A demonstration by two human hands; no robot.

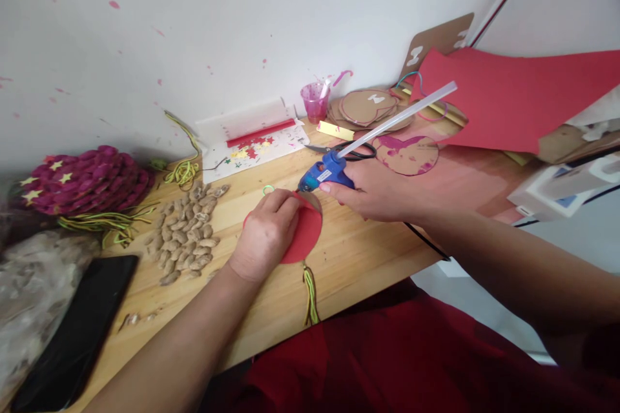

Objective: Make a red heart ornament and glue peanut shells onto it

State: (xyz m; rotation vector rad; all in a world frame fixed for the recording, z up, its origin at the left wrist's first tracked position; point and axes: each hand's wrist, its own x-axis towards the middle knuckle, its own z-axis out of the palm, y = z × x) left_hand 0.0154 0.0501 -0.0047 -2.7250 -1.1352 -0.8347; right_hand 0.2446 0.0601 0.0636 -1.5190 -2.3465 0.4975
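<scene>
Our right grip (pixel 372 187) is clamped around the blue glue gun (pixel 330 171), while our left grip (pixel 268 232) is closed on the red paper disc (pixel 306 239), fingertips bent over its upper edge. That disc lies near the front of the table (pixel 361 239), its upper right part raised off a brown backing (pixel 314 200). The nozzle sits at that edge; whether it touches, we cannot tell. We judge the step to be gluing the paper to its backing. The next move calls for laying a bead under the raised part, then pressing it flat while keeping our fingers off hot glue.

Counting, we have one glue gun with one clear glue stick (pixel 402 117), one red disc, one tassel (pixel 310 293) below it, one pair of scissors (pixel 363 150), one pink cup (pixel 314 103) and one large red sheet (pixel 513 100). One painted cardboard disc (pixel 407 158) lies apart from a stack (pixel 365 106) of several, too overlapped to number. Peanuts (pixel 184 239) run to dozens.
</scene>
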